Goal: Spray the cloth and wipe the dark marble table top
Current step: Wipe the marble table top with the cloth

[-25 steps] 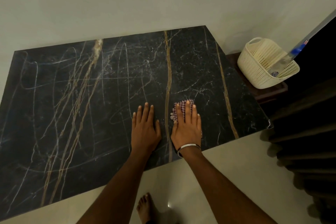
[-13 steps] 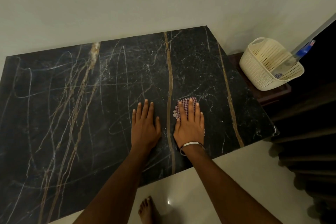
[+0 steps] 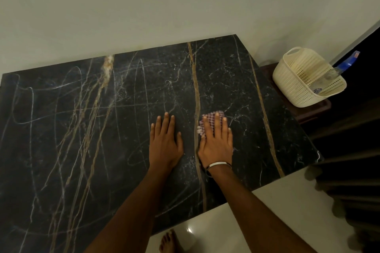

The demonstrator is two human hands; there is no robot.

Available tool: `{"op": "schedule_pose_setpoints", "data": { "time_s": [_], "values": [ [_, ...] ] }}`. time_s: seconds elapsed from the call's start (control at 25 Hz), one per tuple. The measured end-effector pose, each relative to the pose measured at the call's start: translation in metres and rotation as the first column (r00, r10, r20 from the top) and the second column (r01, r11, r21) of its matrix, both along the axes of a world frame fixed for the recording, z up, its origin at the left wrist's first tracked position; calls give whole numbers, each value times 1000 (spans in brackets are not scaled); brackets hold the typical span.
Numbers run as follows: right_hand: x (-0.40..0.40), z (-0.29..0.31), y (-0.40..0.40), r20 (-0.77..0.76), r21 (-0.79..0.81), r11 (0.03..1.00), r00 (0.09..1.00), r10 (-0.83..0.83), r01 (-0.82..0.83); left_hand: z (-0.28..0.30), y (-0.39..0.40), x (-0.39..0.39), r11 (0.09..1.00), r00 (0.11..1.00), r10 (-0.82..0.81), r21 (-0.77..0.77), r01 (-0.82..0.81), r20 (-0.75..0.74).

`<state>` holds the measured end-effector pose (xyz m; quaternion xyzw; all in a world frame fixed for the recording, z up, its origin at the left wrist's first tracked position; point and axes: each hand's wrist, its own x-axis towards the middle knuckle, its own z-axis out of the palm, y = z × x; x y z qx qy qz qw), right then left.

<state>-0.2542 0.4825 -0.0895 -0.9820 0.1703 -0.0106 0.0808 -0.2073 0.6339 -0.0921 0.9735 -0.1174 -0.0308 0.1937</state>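
Cloth (image 3: 212, 118): small checked rag, lying flat on the table top (image 3: 82, 129) toward its right half, nearer the front edge than the wall edge. You are pinning it under your right hand (image 3: 216, 144); only its far end and left fringe are showing past your fingers (image 3: 218, 123).

Right hand: you are laying it palm down, fingers straight and close together, pressing the cloth rather than pinching it.

Left hand (image 3: 164, 144): you are resting it flat on bare marble just beside the right, fingers slightly fanned, holding nothing.

Handling, by judgement: the cloth is looking thin, soft and light, likely to bunch or slip on polished stone. You are best keeping a broad palm over its middle.

Basket (image 3: 296, 86): standing off the right edge, a bottle (image 3: 347, 61) leaning in it.
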Motion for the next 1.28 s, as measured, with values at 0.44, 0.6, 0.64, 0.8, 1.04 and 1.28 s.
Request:
{"op": "schedule_pose_setpoints", "data": {
  "time_s": [0.44, 0.6, 0.64, 0.8, 1.04, 1.28],
  "values": [
    [21, 1, -7, 13, 3, 998, 998, -66, 66, 0, 12, 19, 1000, 1000, -14, 4, 14, 10],
    [27, -3, 7, 18, 3, 999, 999, 36, -36, 1, 6, 26, 1000, 1000, 0, 16, 0, 7],
    [29, -4, 2, 12, 4, 998, 998, 69, -70, 1, 5, 29, 1000, 1000, -2, 19, 2, 1],
    [40, -2, -39, -17, 11, 1000, 1000, -16, 16, 2, 1, 42, 1000, 1000, 3, 17, -3, -24],
    [55, -2, -6, 25, 11, 1000, 1000, -11, 11, 2, -4, 52, 1000, 1000, 20, 1, -20, -7],
    [69, -3, -32, -1, 0, 996, 996, 93, -93, -1, -6, 61, 1000, 1000, 20, 8, -19, -13]
  ]
}}
